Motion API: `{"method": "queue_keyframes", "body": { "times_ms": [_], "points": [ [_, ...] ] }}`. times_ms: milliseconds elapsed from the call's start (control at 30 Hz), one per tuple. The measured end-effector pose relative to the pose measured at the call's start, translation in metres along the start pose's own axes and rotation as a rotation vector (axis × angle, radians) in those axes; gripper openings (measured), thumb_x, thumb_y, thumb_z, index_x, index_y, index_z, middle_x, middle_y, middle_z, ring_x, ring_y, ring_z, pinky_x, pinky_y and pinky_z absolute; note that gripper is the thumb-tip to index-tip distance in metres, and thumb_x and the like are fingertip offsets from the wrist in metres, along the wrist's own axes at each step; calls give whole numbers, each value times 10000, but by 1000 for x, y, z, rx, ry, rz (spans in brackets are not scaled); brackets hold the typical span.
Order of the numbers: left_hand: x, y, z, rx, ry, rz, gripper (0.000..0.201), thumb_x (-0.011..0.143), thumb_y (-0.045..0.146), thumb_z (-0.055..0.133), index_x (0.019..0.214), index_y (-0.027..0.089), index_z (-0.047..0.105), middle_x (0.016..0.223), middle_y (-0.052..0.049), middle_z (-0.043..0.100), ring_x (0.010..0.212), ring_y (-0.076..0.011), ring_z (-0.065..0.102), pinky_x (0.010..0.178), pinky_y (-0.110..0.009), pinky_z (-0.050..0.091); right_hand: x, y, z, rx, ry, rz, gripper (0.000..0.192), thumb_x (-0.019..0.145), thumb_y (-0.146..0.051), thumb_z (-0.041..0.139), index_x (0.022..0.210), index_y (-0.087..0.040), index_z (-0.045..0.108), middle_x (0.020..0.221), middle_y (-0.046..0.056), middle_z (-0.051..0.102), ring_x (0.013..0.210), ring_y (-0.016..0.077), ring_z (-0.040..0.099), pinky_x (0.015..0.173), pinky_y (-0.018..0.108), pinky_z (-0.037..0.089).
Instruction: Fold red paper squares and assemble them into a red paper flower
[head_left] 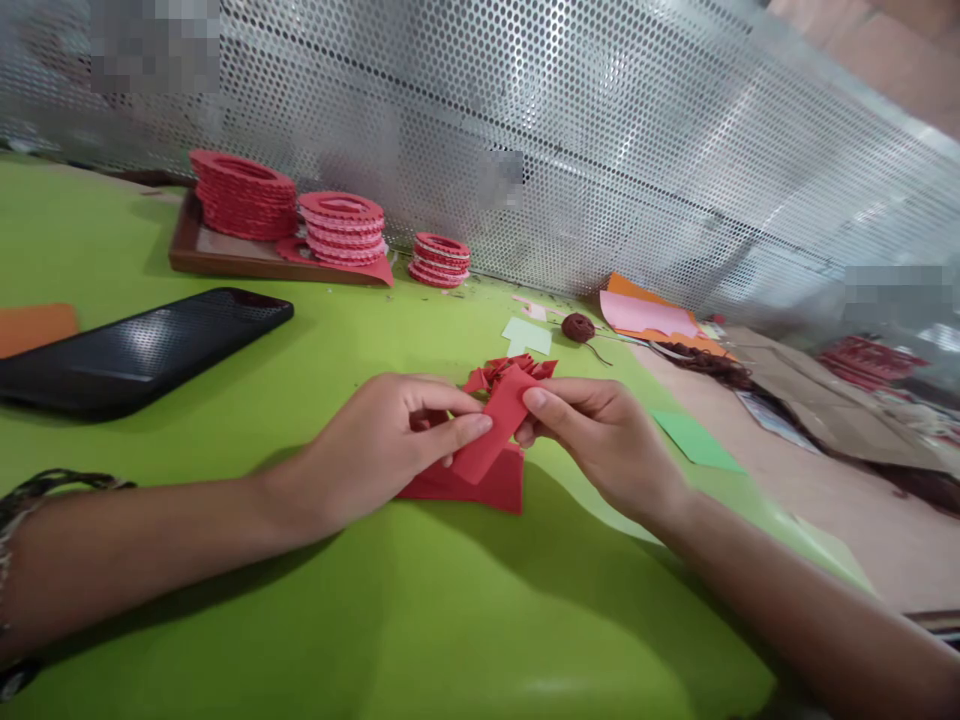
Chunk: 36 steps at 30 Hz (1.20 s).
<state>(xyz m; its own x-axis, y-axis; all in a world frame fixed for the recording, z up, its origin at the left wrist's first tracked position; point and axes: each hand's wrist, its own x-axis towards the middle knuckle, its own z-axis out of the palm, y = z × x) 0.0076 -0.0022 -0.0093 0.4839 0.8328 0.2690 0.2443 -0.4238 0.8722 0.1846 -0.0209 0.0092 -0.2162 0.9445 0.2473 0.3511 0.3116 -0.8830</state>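
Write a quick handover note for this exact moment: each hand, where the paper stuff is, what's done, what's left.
Left hand: pinching the lower end of a red paper strip.
Right hand: pinching the same strip at its upper end, above the green table.
Under the hands: flat red paper pieces; behind them, a small pile of folded red pieces.
Done, by the look of it: the folded pile, plus stacks of red paper rings on a wooden tray at the back.
Left: likely the strip in hand and the flat pieces beneath.
Phone lies to the left.
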Motion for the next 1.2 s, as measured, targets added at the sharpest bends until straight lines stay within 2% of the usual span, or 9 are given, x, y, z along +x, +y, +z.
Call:
{"method": "queue_keyframes", "body": {
  "times_ms": [267, 400, 600, 733, 800, 967, 1067, 1200],
  "points": [
    [1, 0, 1, 56, 2, 26, 190, 775, 226, 543, 641, 172, 666, 558, 69, 530, 498, -58, 459, 473, -151, 336, 0, -3, 2, -65, 53, -26, 248, 797, -190, 543, 565, -145, 618, 537, -7, 609, 505, 77, 538, 530, 199, 473],
    [1, 0, 2, 31, -6, -38, 176, 761, 246, 555, 648, 173, 670, 605, 59, 573, 553, -72, 502, 509, -152, 365, -2, 0, 4, -120, 51, -111, 252, 813, -221, 508, 581, -142, 569, 556, -2, 581, 522, 82, 511, 507, 201, 433],
    [2, -3, 0, -82, -48, -53, 148, 771, 246, 555, 706, 217, 685, 599, 92, 620, 562, -56, 524, 537, -125, 383, -4, 9, 7, -214, -128, -155, 371, 889, -322, 353, 569, -162, 452, 526, -28, 438, 479, 69, 396, 449, 198, 345],
    [2, -3, 0, -82, -30, -94, 134, 754, 281, 578, 714, 235, 697, 652, 96, 675, 593, -61, 561, 544, -117, 397, -4, 10, 8, -261, -96, -190, 380, 877, -296, 382, 518, -178, 340, 491, -58, 306, 441, 53, 296, 416, 187, 282],
    [2, -3, 0, -80, -17, -106, 133, 752, 288, 580, 753, 250, 707, 684, 95, 697, 611, -67, 579, 553, -117, 408, -4, 9, 9, -248, -90, -183, 378, 873, -296, 391, 517, -174, 362, 486, -57, 328, 437, 52, 312, 415, 185, 288],
    [4, -7, 0, -38, 27, -99, 159, 757, 342, 572, 790, 272, 711, 657, 83, 702, 595, -91, 590, 512, -138, 410, -5, 8, 12, -212, -176, -103, 375, 885, -297, 369, 569, -148, 506, 536, -13, 530, 470, 62, 470, 457, 175, 378],
    [5, -9, 0, -27, 30, -107, 173, 759, 359, 568, 821, 284, 710, 652, 81, 706, 567, -91, 583, 488, -144, 404, -7, 7, 13, -241, -145, -107, 385, 878, -290, 385, 537, -147, 491, 494, -23, 509, 439, 53, 457, 436, 162, 366],
    [6, -7, 0, -108, 83, -80, 117, 739, 286, 600, 751, 270, 714, 752, 94, 725, 667, -78, 609, 609, -123, 431, -8, 6, 14, -205, -192, -93, 336, 858, -302, 427, 571, -143, 501, 506, -25, 508, 429, 52, 460, 405, 156, 356]
  ]
}}
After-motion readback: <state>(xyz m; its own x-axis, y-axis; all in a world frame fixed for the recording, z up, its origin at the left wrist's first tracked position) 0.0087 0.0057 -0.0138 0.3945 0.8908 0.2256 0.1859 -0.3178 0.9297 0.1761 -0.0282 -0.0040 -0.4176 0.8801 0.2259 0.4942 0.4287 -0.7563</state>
